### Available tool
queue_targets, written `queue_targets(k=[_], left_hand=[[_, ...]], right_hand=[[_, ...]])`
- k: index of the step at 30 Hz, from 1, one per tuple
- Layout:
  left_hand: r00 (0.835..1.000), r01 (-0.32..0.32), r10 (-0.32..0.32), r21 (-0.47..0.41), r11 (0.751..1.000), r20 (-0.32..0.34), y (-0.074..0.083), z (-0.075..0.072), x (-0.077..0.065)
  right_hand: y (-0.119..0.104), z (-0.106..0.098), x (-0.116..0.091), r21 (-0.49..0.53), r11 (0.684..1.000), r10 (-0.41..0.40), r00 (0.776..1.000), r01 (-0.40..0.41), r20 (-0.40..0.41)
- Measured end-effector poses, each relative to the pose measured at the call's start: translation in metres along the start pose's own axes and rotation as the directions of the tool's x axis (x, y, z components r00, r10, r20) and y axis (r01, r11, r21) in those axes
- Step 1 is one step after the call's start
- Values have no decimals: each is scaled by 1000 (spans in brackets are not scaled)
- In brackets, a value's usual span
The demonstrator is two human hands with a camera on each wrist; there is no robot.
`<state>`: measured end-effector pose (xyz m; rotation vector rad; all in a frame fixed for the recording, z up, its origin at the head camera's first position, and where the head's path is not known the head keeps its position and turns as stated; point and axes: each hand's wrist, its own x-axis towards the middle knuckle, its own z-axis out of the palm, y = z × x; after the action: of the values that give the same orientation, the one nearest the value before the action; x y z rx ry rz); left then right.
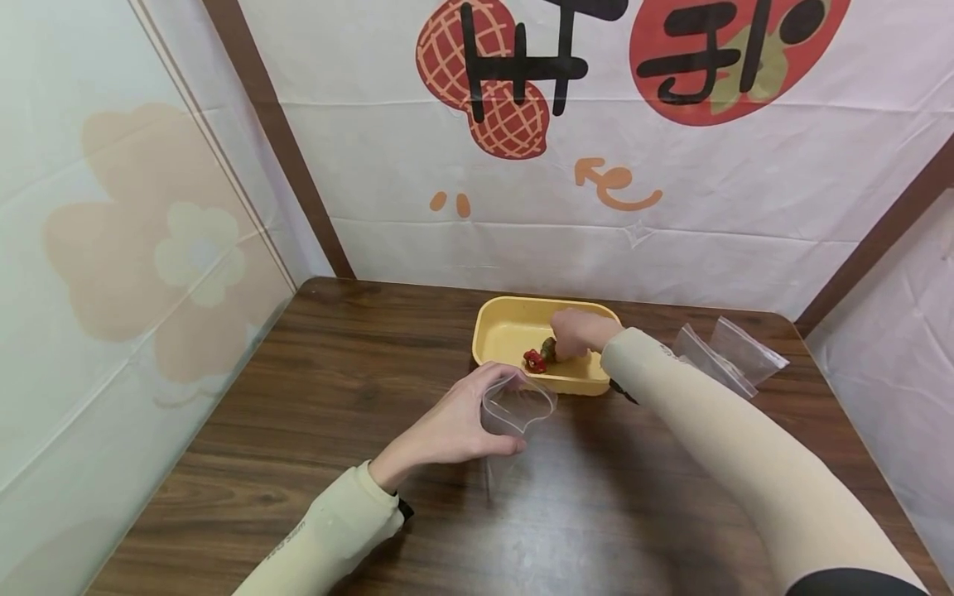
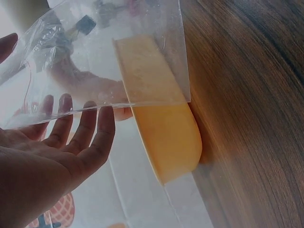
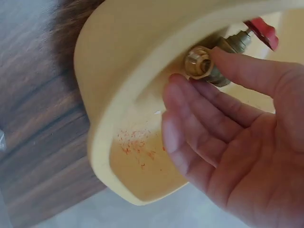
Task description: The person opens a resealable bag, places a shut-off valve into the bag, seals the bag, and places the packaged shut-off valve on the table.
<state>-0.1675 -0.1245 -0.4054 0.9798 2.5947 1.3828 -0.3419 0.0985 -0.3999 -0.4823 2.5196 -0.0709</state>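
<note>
A brass valve with a red handwheel lies tilted inside the yellow bin. My right hand reaches into the bin and pinches the valve's brass end between thumb and fingertips. Just in front of the bin, my left hand holds a clear zip bag upright, its mouth spread wide between thumb and fingers. Through the clear plastic, the left wrist view shows the bin and the other hand behind it.
Two more clear zip bags lie right of the bin, partly behind my right forearm. All this stands on a dark wood-grain table. Printed cloth walls close off the back and sides. Reddish specks mark the bin's inside.
</note>
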Motion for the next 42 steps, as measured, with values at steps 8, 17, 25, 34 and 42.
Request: queue_targets(k=[8, 17, 25, 34, 42], left_hand=[[1000, -8, 8, 7, 1000, 2, -1, -1, 1], [1000, -4, 4, 10, 1000, 14, -2, 0, 1], [1000, -1, 1, 7, 1000, 20, -3, 0, 2], [1000, 9, -8, -10, 1000, 17, -2, -1, 2], [1000, 8, -8, 2, 1000, 23, -4, 0, 3]], right_hand=[[0, -3, -4, 155, 987, 33, 999, -37, 29], [1, 5, 17, 129, 990, 69, 995, -59, -75], [0, 5, 21, 119, 989, 101, 992, -92, -72], [-7, -3, 6, 114, 989, 94, 995, -92, -14], [-4, -2, -2, 134, 989, 58, 998, -56, -11]])
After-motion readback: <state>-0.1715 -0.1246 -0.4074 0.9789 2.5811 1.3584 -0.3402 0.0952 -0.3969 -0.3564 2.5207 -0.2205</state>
